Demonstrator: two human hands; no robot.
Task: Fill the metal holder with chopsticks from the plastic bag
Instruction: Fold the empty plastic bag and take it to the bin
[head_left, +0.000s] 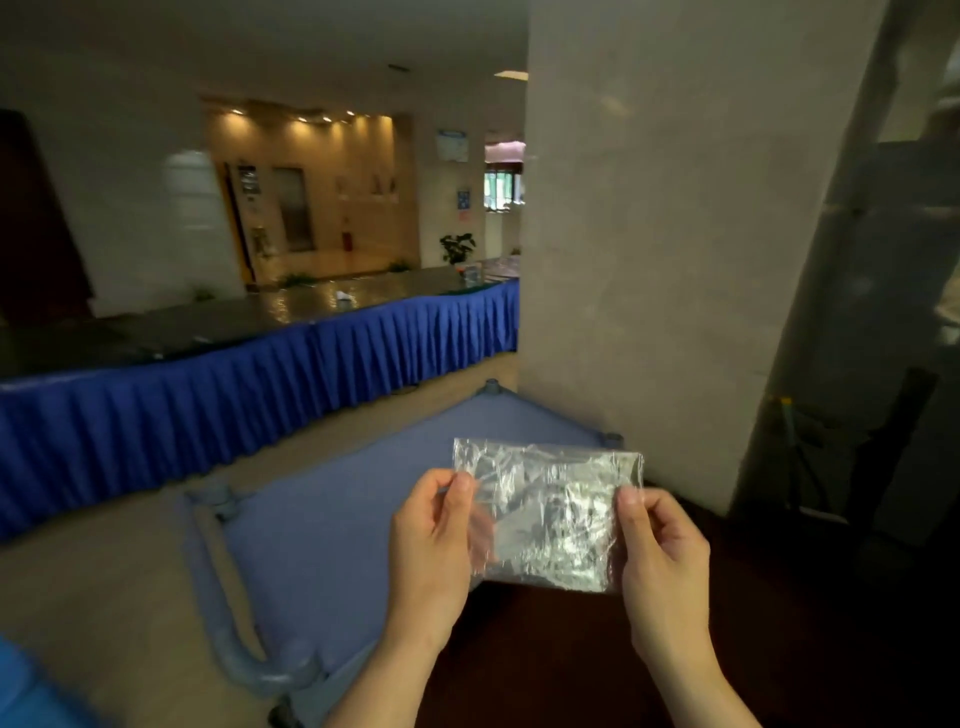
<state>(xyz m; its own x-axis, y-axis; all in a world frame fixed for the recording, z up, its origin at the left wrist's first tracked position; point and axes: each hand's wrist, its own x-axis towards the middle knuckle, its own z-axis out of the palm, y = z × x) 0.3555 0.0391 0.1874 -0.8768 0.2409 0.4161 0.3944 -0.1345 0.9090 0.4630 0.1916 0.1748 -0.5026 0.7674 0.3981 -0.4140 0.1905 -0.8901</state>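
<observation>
A clear, crinkled plastic bag (548, 512) is stretched flat in the air in front of me, above a blue cart top. My left hand (434, 551) pinches its left edge between thumb and fingers. My right hand (662, 556) pinches its right edge the same way. The bag looks flat and see-through; I cannot tell whether anything is inside it. No metal holder and no chopsticks are in view.
A blue cart (332, 545) with grey tube corners stands below my hands. A dark wooden surface (571, 665) lies at the lower right. A pale stone pillar (665, 249) rises just behind. A long counter with a blue skirt (249, 395) runs across the left.
</observation>
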